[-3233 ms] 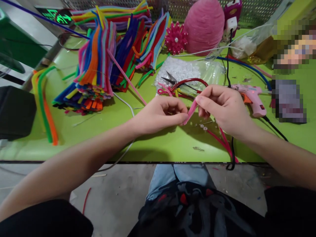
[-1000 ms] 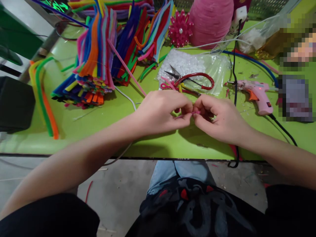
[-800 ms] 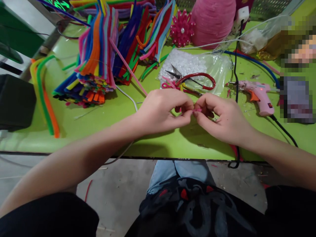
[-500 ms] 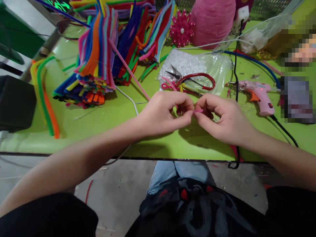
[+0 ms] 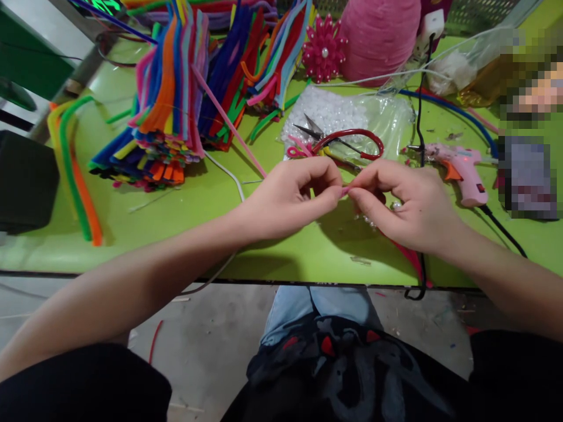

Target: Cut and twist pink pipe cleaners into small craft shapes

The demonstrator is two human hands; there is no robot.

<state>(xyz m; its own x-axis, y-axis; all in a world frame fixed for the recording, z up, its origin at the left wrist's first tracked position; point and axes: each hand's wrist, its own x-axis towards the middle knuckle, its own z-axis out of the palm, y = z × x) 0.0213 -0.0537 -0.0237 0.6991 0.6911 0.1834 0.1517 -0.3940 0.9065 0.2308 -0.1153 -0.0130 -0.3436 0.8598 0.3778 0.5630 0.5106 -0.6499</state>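
- i have one view to work from, the head camera.
- bundles of fuzzy stems: four that i can make out at the back left of the green table, too many stems in each to count.
- loose stems: three, bent over at the top, one green, one yellow, one orange, well apart at the far left near one black box.
- pink flower: one, pearl at its centre, beside one rounded pink form.
- bag of beads: one, clear plastic; one pair of red-handled scissors lies across its near edge, blades spread.
- glue gun: one, pink, on its side, right of the hands.
- left hand: thumb and forefinger brought together, pinching one end of the small pink piece; the other fingers curl under.
- right hand: thumb and forefinger also closed, clamped on the other end.
- the pink piece sits between both sets of fingertips, over the table, mostly covered.
- pearl beads: a few show by my right palm, partly hidden, so i cannot count them.
- pink strips run under the right wrist, number unclear.
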